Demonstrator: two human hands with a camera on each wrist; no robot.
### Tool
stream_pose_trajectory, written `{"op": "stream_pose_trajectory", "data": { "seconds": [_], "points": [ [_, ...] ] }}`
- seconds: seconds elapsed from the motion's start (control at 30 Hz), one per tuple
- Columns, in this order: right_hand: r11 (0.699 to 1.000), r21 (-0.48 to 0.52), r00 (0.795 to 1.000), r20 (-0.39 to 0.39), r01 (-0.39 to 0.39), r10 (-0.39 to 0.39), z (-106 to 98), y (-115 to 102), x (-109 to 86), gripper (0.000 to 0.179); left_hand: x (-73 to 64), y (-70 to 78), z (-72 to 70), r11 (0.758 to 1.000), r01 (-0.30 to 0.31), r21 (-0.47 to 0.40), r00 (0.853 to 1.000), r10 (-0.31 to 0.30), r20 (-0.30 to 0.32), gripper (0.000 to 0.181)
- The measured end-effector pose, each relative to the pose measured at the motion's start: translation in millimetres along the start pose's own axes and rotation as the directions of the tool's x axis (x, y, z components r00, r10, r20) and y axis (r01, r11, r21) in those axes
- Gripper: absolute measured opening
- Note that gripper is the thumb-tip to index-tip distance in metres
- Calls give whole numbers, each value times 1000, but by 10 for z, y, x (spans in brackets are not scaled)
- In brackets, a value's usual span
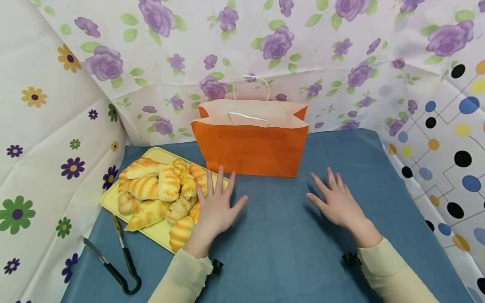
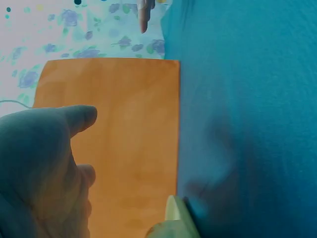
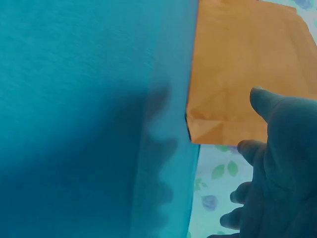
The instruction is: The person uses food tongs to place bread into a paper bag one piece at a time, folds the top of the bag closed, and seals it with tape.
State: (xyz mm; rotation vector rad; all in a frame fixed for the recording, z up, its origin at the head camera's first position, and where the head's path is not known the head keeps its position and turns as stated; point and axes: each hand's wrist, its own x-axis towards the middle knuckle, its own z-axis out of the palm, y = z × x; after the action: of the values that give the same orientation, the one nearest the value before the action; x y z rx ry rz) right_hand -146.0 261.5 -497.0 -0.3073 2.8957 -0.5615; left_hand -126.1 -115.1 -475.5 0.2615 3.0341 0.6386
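Note:
An orange paper bag point(image 1: 251, 149) with white string handles stands upright at the back of the blue-covered table, its top open. My left hand point(image 1: 217, 210), fingers spread and palm down, hovers in front of the bag's left side and overlaps the right edge of a yellow tray point(image 1: 163, 240). Bread rolls and pastries point(image 1: 151, 181) are heaped on that tray. To the right of the bag, my right hand point(image 1: 337, 202) is also held over the table with its fingers spread, casting a shadow. Nothing is in either hand.
Metal tongs point(image 1: 126, 256) with black grips lie on the blue cloth point(image 1: 273, 252) at the front left, tips beside the tray. Patterned cloth walls close off the back, the left and the right point(image 1: 443, 168).

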Motion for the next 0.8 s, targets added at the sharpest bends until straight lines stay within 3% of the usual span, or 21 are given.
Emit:
{"op": "stream_pose_trajectory", "data": {
  "seconds": [0.27, 0.43, 0.63, 0.8],
  "points": [
    [998, 55, 1000, -5, 0, 0, -248, -27, 84, 83, -19, -7, -206, 991, -8, -130, 996, -4, -90, 77],
    [995, 96, 999, -49, 7, -2, -457, -86, 163, 76, 0, -42, -388, 977, -19, -214, 988, -14, -152, 69],
    [983, 184, 992, -118, -15, 37, -725, -204, 228, 68, 4, -130, -607, 914, -22, -405, 970, -78, -230, 56],
    [957, 289, 977, -211, 23, 41, -941, -313, 271, 68, 14, -206, -812, 857, -89, -507, 929, -112, -353, 43]
  ]
}}
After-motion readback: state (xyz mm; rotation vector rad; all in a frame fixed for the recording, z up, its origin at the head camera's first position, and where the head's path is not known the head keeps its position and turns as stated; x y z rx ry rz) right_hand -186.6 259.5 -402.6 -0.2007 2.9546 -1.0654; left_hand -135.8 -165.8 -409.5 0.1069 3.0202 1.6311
